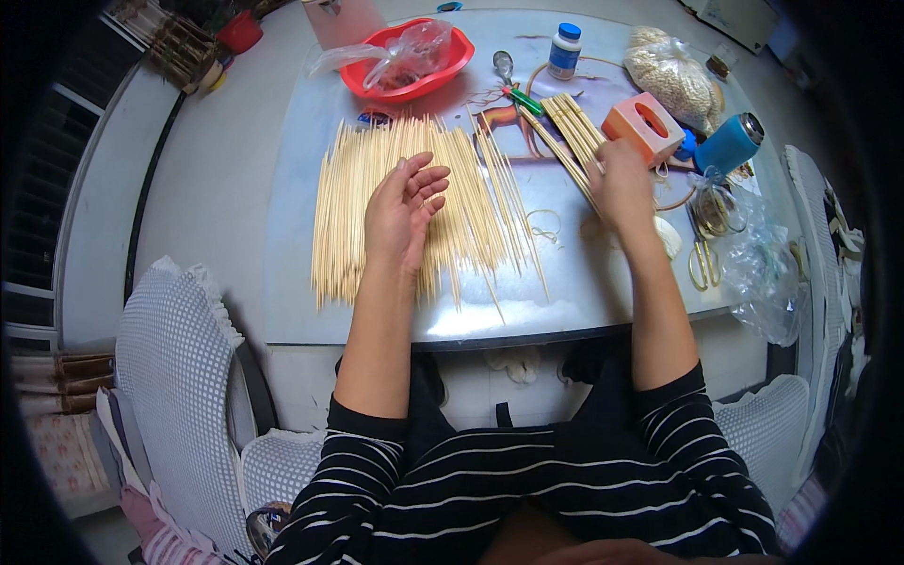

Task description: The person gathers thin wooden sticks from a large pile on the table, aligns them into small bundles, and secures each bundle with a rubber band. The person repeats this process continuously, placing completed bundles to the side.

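A wide layer of thin wooden skewers (pixel 353 202) lies side by side across the left half of the table. Over its middle hovers my left hand (pixel 407 209), fingers apart and slightly curled, with nothing in it. Several slim, banded bundles of skewers (pixel 570 122) lie slanted to the right of that layer. My right hand (pixel 621 184) is closed at the near end of these bundles and appears to grip one; its fingertips are partly hidden. A few loose skewers (pixel 508 193) lie between the two groups. Thin pale loops of string or rubber bands (pixel 544 229) rest nearby.
Behind the skewers stands a red basin (pixel 407 90) with a plastic bag. A white bottle (pixel 565 52), spoon (pixel 504 66), orange tissue box (pixel 645 127), filled clear bag (pixel 669 75) and blue flask (pixel 730 143) stand toward the right. Scissors (pixel 703 266) lie near the right edge.
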The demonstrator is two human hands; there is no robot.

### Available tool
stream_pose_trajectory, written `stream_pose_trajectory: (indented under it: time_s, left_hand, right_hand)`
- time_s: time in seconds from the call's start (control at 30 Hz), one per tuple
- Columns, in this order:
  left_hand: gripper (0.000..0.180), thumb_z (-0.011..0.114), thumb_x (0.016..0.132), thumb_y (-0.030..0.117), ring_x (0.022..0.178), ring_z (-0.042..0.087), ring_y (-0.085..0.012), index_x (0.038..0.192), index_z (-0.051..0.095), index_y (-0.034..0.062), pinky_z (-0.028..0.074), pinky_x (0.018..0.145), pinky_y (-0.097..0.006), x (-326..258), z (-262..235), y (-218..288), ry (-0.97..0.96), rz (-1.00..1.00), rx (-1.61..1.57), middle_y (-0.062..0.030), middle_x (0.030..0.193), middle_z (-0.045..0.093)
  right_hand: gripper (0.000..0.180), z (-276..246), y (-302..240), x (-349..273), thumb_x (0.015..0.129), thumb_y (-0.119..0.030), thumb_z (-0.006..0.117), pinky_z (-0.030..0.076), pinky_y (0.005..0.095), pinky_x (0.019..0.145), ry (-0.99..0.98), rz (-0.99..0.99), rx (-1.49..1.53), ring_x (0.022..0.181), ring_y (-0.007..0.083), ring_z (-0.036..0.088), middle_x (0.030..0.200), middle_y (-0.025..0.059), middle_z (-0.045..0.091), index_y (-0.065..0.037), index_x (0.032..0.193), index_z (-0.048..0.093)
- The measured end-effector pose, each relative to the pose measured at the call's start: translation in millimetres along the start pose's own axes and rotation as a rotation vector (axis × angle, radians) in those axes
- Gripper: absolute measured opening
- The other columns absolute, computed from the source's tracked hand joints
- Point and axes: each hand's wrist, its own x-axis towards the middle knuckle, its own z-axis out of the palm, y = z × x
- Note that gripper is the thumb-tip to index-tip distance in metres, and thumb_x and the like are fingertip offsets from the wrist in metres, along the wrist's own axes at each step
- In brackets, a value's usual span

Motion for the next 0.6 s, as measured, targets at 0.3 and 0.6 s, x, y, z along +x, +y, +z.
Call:
stream_pose_trajectory:
  time_s: [0.3, 0.6]
  left_hand:
    - [0.043, 0.044, 0.105, 0.033, 0.095, 0.062, -0.0189, 0.126, 0.058, -0.0018, 0.05, 0.084, -0.031, 1.8, 0.4, -3.9, -0.039, -0.028, -0.002, -0.013, 0.106, 0.067]
    - [0.042, 0.044, 0.105, 0.033, 0.092, 0.063, -0.0181, 0.124, 0.059, -0.0021, 0.051, 0.083, -0.03, 2.0, -1.3, -2.8, -0.053, -0.029, -0.012, -0.0115, 0.102, 0.068]
  right_hand:
    - [0.014, 34.9, -34.8, -22.4, 0.077, -0.008, 0.067, 0.051, 0.0472, 0.081, -0.36, -0.137, -0.028, 0.091, 0.0384, 0.064, 0.093, 0.019, 0.064, 0.001, 0.089, 0.067]
    - [0.015, 6.1, -27.5, -5.6, 0.076, -0.011, 0.069, 0.055, 0.0469, 0.079, -0.581, -0.037, -0.067, 0.088, 0.0369, 0.069, 0.094, 0.0209, 0.07, -0.001, 0.087, 0.071]
